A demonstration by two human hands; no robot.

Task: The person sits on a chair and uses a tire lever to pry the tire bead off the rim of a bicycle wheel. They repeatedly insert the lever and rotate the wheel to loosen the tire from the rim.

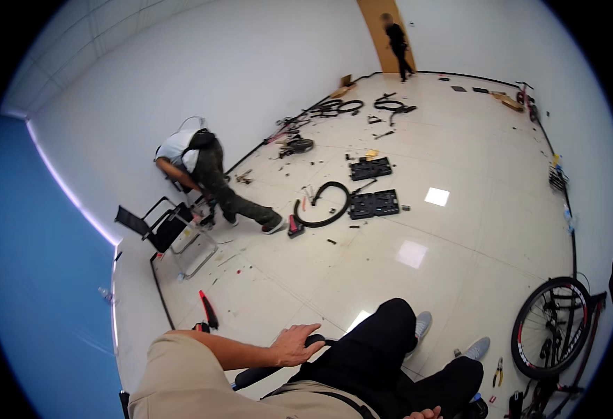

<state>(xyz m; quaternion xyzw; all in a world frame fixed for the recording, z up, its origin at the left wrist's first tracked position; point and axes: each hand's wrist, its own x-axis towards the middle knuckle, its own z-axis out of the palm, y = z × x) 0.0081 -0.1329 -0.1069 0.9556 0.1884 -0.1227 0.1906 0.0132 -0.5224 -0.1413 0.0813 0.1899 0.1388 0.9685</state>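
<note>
Left hand (pixel 296 346) is relaxed and flat, fingers extended, nothing clasped; it lies over the black, rounded, padded-looking chair armrest (pixel 254 378), near side, just left of the black fabric trousers (pixel 362 342). Contact under the palm is hidden. Right hand (pixel 426 414) only shows fingers at the near edge, by the lap; can't tell if it holds anything. Armrest handling, my guess: firm, fixed to the chair, slightly grippy rather than slick, not fragile; best hold is palm from above, fingers wrapped round the far end. Around it: curved red-and-black strip (pixel 208 310) on the floor to the left, yellow-handled pliers (pixel 497 373) near right, black-tyred bicycle wheel (pixel 550 327) beyond them. Farther out, black moulded tool case (pixel 374 204) beside a black tyre loop (pixel 298 209); co-worker in camouflage trousers (pixel 212 174) bends far left by a black metal-framed chair (pixel 170 229).
</note>
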